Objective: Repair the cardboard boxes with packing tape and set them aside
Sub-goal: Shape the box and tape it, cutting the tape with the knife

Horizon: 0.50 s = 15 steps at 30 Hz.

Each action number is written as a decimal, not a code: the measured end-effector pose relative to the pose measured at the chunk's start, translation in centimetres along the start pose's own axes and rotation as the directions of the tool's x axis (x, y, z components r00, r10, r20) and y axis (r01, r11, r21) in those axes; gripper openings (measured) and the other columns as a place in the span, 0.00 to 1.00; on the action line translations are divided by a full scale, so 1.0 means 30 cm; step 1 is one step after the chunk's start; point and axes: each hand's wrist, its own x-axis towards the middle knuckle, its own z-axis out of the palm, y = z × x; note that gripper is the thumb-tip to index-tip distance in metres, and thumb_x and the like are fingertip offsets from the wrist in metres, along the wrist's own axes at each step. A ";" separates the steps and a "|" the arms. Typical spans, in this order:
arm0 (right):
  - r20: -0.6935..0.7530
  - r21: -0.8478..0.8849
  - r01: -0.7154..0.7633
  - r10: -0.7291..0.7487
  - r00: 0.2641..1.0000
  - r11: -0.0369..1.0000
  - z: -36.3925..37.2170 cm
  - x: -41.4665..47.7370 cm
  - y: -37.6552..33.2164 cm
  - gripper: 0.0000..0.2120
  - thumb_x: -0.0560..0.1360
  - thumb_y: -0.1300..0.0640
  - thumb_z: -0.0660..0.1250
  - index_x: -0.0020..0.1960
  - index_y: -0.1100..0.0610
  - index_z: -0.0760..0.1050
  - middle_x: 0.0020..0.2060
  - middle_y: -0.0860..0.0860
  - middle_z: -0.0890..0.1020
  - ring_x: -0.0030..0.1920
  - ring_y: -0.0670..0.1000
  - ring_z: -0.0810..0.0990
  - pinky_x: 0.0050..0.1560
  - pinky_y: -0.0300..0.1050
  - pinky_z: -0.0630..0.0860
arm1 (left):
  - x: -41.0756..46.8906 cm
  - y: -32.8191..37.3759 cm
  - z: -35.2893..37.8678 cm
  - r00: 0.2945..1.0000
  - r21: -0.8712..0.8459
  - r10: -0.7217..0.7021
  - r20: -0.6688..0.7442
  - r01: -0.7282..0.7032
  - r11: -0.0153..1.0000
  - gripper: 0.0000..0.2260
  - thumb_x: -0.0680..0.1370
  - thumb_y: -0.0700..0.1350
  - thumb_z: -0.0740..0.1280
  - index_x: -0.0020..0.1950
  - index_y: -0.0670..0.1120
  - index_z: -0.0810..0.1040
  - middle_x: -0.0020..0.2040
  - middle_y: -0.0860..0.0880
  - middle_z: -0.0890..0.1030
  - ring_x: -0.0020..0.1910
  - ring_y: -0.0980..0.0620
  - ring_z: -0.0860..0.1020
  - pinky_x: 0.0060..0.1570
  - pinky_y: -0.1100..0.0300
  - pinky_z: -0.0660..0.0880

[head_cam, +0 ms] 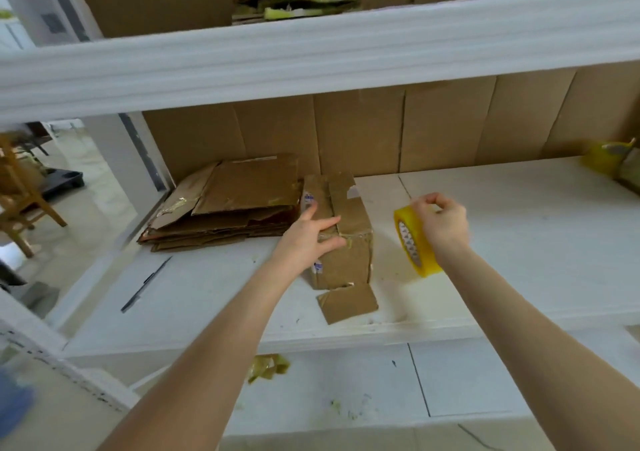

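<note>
Left hand (311, 234) flat with straight fingers on small cardboard box (349, 243), right hand (441, 224) gripping yellow tape roll (414, 243) just right, flattened cardboard stack (228, 205) far left.

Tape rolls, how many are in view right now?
1 for sure: the yellow tape roll gripped by the right hand, beside the box. A blurred yellow object at the far right of the shelf may be another.

Matt, creased cardboard box (346, 239); glossy yellow plastic tape roll (414, 241); scuffed white shelf (502, 243).
</note>
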 end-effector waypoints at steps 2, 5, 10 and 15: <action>0.052 -0.093 0.046 -0.041 0.998 0.995 -0.031 -0.016 0.004 0.09 0.71 0.41 0.65 0.39 0.46 0.76 0.41 0.47 0.80 0.44 0.56 0.77 0.43 0.44 0.70 | 0.006 0.000 -0.009 1.000 0.029 -0.003 0.014 0.003 1.000 0.24 0.75 0.57 0.67 0.71 0.57 0.70 0.79 0.48 0.52 0.76 0.45 0.55 0.72 0.50 0.57; 0.155 -0.184 0.127 -0.099 0.983 0.975 -0.058 -0.067 -0.001 0.11 0.71 0.39 0.66 0.37 0.45 0.76 0.39 0.45 0.79 0.43 0.55 0.77 0.41 0.45 0.71 | 0.002 0.002 -0.029 1.000 0.121 -0.018 0.020 0.016 0.993 0.24 0.77 0.58 0.64 0.72 0.58 0.67 0.78 0.49 0.54 0.76 0.47 0.56 0.71 0.49 0.61; 0.226 -0.283 0.241 -0.179 0.957 0.929 -0.070 -0.153 -0.011 0.13 0.72 0.36 0.65 0.38 0.44 0.75 0.40 0.43 0.79 0.43 0.52 0.77 0.40 0.44 0.70 | -0.049 0.057 -0.049 0.966 0.064 0.034 -0.255 -0.018 0.998 0.27 0.77 0.60 0.62 0.73 0.50 0.67 0.74 0.48 0.66 0.74 0.48 0.61 0.70 0.49 0.63; 0.266 -0.327 0.318 -0.237 0.934 0.890 -0.048 -0.216 -0.047 0.13 0.72 0.36 0.63 0.37 0.43 0.74 0.39 0.46 0.80 0.43 0.53 0.77 0.39 0.43 0.72 | -0.108 0.172 -0.042 0.963 -0.304 0.063 -0.260 -0.144 0.942 0.26 0.72 0.60 0.69 0.67 0.50 0.74 0.55 0.58 0.79 0.51 0.62 0.76 0.49 0.64 0.73</action>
